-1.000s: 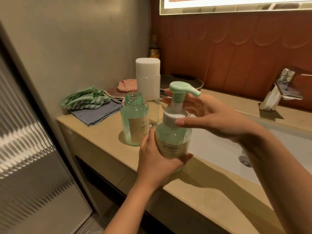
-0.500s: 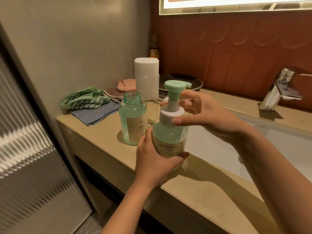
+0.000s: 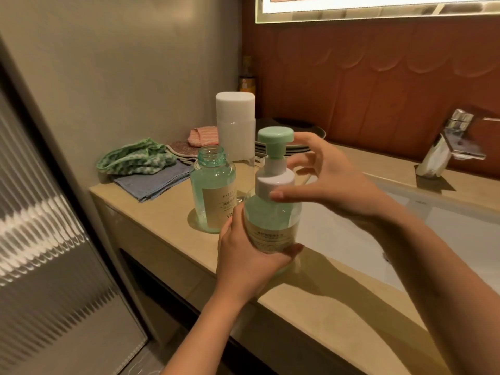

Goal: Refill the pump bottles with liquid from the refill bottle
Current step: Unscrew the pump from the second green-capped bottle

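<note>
A clear pump bottle (image 3: 272, 220) with pale green liquid, a white collar and a mint-green pump head stands at the counter's front edge. My left hand (image 3: 243, 255) grips its body from the left and below. My right hand (image 3: 324, 182) pinches the white collar, thumb in front and fingers behind the pump stem. Just left of it stands an open, capless green bottle (image 3: 212, 190) with a beige label, holding green liquid. A tall white container (image 3: 235, 125) stands behind both.
Folded blue and green cloths (image 3: 146, 169) lie at the counter's left end (image 3: 151, 212), pink ones behind. Stacked dark plates (image 3: 311, 133) sit at the back. A white sink basin (image 3: 351, 234) lies to the right, with a chrome tap (image 3: 449, 142) beyond. A ribbed glass door (image 3: 40, 239) stands at left.
The pump head has turned: its nozzle pointed right, and now faces away. My right hand's fingers have shifted round the collar. The left hand keeps the bottle in place.
</note>
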### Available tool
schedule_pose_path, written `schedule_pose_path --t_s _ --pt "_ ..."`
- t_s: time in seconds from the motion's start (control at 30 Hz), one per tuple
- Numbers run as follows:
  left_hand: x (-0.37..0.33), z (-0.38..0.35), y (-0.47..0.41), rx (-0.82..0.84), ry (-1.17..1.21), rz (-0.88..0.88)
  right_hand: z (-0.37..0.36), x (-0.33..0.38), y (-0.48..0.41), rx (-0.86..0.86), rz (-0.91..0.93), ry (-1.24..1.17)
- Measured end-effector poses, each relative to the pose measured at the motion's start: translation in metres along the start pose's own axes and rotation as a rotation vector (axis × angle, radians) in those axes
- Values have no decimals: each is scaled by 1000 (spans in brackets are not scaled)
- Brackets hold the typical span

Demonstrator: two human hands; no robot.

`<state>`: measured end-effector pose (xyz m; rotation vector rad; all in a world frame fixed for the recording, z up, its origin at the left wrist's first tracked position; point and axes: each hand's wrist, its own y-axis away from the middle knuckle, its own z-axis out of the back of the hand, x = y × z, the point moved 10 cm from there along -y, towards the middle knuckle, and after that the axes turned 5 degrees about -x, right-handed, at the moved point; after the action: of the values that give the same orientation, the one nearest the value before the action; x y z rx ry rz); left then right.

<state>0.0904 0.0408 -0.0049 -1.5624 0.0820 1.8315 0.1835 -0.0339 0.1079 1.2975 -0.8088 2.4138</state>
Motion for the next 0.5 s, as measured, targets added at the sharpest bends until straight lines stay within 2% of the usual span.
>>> schedule_pose_path --t_s 0.07,0.13,0.23,0.33,0.4,0.5 --pt "-2 0 0 10 -1 -7 -8 -1 3 128 -22 -81" --pt "-5 0 0 10 -3 -24 -14 0 5 154 -18 -52" --pt "-6 0 -1 0 3 -38 -8 11 5 -29 17 59" --pt "-3 -1 -2 -5 17 -28 -6 32 12 -183 156 172" --pt "-1 -1 -2 -13 7 -21 -4 41 16 -241 244 228" --pt "1 1 -2 -24 -40 -4 3 41 16 -262 269 231"
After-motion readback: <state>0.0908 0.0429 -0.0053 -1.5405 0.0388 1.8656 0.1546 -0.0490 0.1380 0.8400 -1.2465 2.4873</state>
